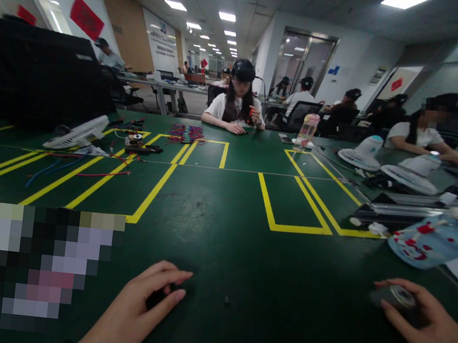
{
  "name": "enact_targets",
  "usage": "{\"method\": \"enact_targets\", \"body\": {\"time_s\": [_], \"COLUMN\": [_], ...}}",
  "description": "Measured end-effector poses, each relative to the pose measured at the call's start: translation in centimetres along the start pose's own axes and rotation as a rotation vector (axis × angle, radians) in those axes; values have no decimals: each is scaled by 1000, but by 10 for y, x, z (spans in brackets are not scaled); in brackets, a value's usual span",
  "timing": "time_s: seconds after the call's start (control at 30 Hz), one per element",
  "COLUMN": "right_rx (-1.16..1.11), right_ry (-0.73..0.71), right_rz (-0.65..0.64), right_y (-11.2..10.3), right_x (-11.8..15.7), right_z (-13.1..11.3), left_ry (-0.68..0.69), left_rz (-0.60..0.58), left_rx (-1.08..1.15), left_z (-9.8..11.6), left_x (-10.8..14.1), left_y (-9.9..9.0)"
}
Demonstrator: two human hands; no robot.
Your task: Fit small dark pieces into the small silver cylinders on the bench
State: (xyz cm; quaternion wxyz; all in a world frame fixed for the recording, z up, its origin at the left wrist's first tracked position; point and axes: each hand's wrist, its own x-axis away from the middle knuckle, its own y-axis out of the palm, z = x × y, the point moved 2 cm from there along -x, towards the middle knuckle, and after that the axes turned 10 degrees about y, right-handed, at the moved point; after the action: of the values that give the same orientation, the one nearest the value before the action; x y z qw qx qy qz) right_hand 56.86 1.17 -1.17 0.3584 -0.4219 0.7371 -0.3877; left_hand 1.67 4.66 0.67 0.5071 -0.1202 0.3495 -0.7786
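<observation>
My left hand (148, 299) rests low over the green table (221, 247), fingers bent, with a gap between thumb and fingertips. Nothing shows in that gap. To its right, a tiny dark ring-like part (227, 300), perhaps a nut, lies on the surface. At the far right, my right hand (430, 318) grips a short dark round object with a greyish metallic top (399, 297), between thumb and fingers. Its exact kind is not clear, and its lower side is in shadow.
A blue snowman-patterned pouch (426, 241) stands beyond my right hand, near white fans (362, 153) and metal rails (396, 211). Wires (186, 133) and another fan (77, 131) lie at left. A co-worker (239, 99) sits opposite, by a pink-lidded bottle (307, 130).
</observation>
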Motion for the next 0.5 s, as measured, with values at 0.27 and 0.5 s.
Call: {"method": "enact_targets", "body": {"time_s": [0.27, 0.5], "right_rx": [-29, -182], "right_ry": [-633, -768], "right_rz": [33, -536], "right_y": [31, 92], "right_x": [47, 79], "right_z": [-186, -289], "left_ry": [-1, -18], "left_rz": [-18, -23], "left_rx": [-23, -32], "left_z": [-4, -4], "left_x": [0, 1], "left_y": [5, 4]}}
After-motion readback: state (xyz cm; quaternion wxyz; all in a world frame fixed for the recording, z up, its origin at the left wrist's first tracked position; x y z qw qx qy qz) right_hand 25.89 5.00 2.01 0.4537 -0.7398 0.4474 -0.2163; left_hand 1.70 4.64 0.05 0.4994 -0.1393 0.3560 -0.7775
